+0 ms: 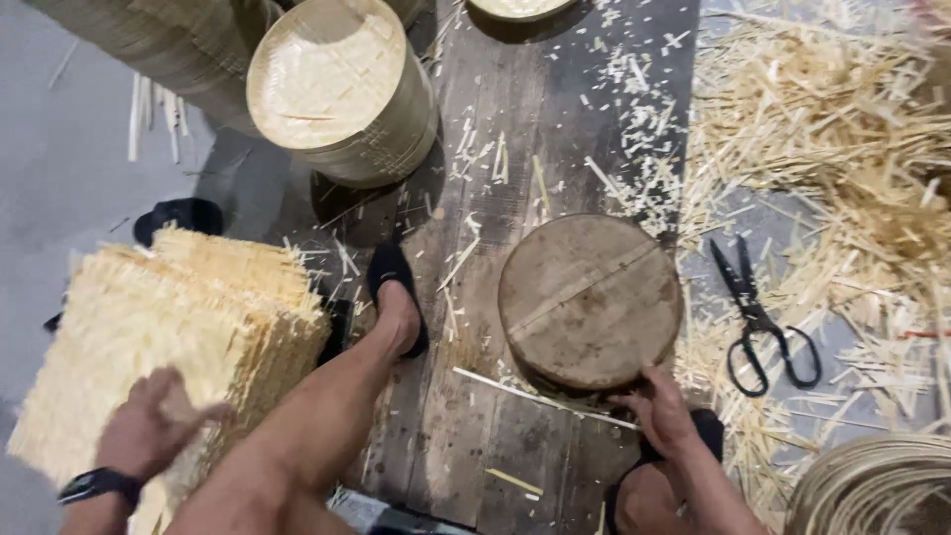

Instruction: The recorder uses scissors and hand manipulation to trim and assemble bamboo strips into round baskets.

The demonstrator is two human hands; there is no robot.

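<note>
My left hand (154, 421) rests on top of a thick stack of woven bamboo mats (178, 327) at the lower left, fingers bent on its surface and a dark watch on the wrist. My right hand (659, 406) grips the near edge of a round wooden block (589, 297) that lies on the dark wooden boards (495, 436). A thin bamboo strip (540, 396) lies just in front of the block. My bare legs reach forward, the left foot (396, 297) in a black slipper.
Black scissors (758, 312) lie to the right of the block among bamboo offcuts (832, 149). A stack of round woven bamboo lids (342, 89) stands at the top. A coil of bamboo strips (877, 485) sits at the lower right. Another black slipper (178, 216) lies at the left.
</note>
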